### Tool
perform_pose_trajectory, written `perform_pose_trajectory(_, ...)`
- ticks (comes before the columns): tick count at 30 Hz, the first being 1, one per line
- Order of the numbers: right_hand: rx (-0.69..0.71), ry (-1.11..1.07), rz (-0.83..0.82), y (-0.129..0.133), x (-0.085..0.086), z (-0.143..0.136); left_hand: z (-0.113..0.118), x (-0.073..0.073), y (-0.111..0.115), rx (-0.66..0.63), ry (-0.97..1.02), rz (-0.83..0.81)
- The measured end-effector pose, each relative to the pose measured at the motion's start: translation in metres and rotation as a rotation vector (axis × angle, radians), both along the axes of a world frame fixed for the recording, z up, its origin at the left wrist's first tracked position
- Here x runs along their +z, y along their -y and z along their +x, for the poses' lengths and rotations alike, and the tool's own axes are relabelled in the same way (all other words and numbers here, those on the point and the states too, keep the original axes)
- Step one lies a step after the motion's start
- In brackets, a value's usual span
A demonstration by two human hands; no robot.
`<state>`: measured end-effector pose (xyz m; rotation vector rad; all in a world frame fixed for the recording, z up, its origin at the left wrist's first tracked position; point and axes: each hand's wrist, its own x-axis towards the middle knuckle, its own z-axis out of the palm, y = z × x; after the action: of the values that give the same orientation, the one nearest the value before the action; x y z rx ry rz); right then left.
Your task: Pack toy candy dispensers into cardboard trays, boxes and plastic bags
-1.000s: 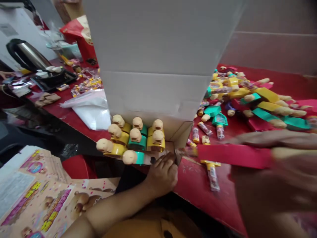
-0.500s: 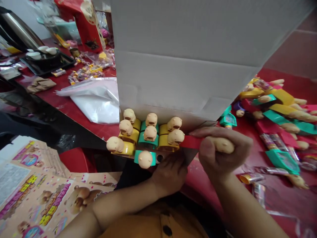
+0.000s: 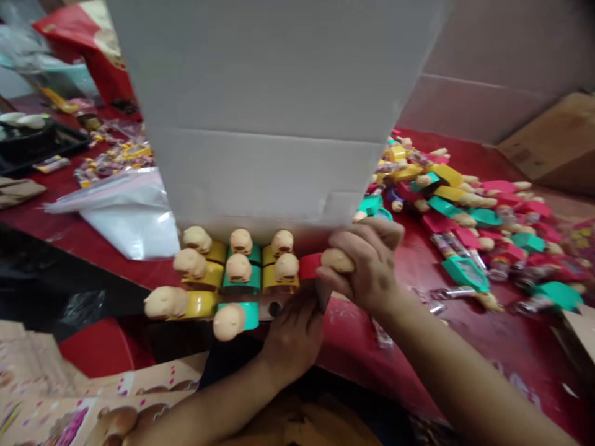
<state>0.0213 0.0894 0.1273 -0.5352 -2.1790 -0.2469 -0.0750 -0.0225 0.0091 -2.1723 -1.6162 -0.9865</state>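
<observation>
A display box with a tall grey-white cardboard back panel stands before me. Several bear-headed toys sit in rows at its foot, with yellow bodies or green bodies. My right hand is closed around the pale head of a red bear-headed toy, whose red body lies at the right end of the rows. My left hand lies on the front right of the box, fingers stretched out beside a bare round hole and a dark side flap. Its thumb is hidden.
On the right of the red table lies a pile of similar toys. Clear plastic bags and wrapped candies are at left. Printed bear cartons and a red stool stand lower left; a brown carton is at right.
The view has swung right, so the box appears farther left. My right hand has brought the red toy closer to the rows. My left hand stays on the box front.
</observation>
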Motion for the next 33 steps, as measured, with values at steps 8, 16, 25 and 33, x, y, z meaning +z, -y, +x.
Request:
perform_pose_trajectory(8, -0.179, -0.114, 0.062, 0.005, -0.024, -0.013, 0.000, -0.003, 0.000, 0.003, -0.021, -0.011)
perform_pose_trajectory(16, -0.130, -0.039, -0.196, -0.049, -0.017, 0.026, 0.005, -0.003, -0.016, 0.035, -0.063, 0.026)
perform_pose_trajectory(25, -0.372, 0.294, -0.488, -0.164, -0.046, 0.008, 0.005, -0.004, -0.018, 0.077, -0.056, 0.164)
perform_pose_trajectory(33, -0.249, 0.352, -0.480, -0.162, -0.054, 0.021, 0.005, -0.019, 0.012, -0.027, -0.008, 0.007)
